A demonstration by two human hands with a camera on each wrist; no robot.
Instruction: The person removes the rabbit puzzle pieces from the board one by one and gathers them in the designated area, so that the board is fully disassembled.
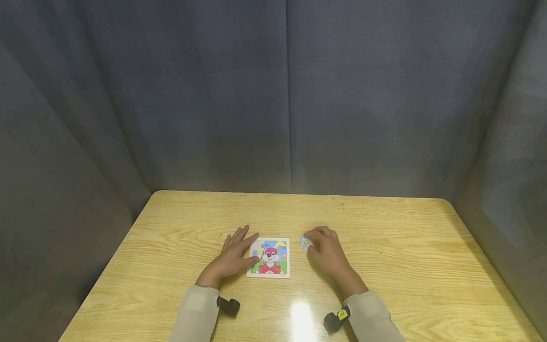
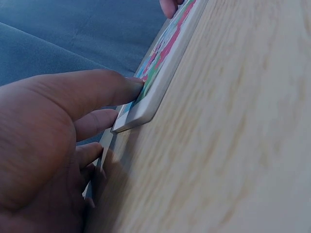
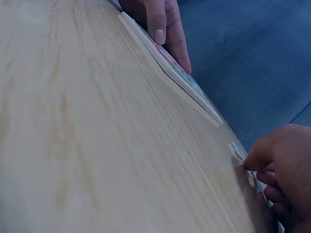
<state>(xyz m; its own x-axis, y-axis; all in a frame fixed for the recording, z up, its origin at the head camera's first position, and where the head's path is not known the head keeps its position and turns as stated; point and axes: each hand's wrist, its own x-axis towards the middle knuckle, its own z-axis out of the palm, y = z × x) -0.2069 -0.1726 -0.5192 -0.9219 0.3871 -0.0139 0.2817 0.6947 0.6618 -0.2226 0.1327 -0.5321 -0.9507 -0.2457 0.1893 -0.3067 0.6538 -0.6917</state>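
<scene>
A square jigsaw puzzle (image 1: pixel 273 271) with a white frame and a red rabbit picture lies flat on the table. My left hand (image 1: pixel 231 258) rests at its left side, fingers extended. In the left wrist view the thumb (image 2: pixel 109 89) lies on the picture near a corner of the frame. To the right of the frame, my right hand (image 1: pixel 328 251) pinches a small blue puzzle piece (image 1: pixel 304 241) with a yellow figure on it. The right wrist view shows this piece (image 3: pixel 237 151) low over the tabletop, partly hidden by the fingertips.
The wooden table (image 1: pixel 384 228) has rounded far corners. Dark grey curtains (image 1: pixel 205 104) hang behind it and at both sides. Black wrist cameras (image 1: pixel 231 307) are strapped over the pale sleeves.
</scene>
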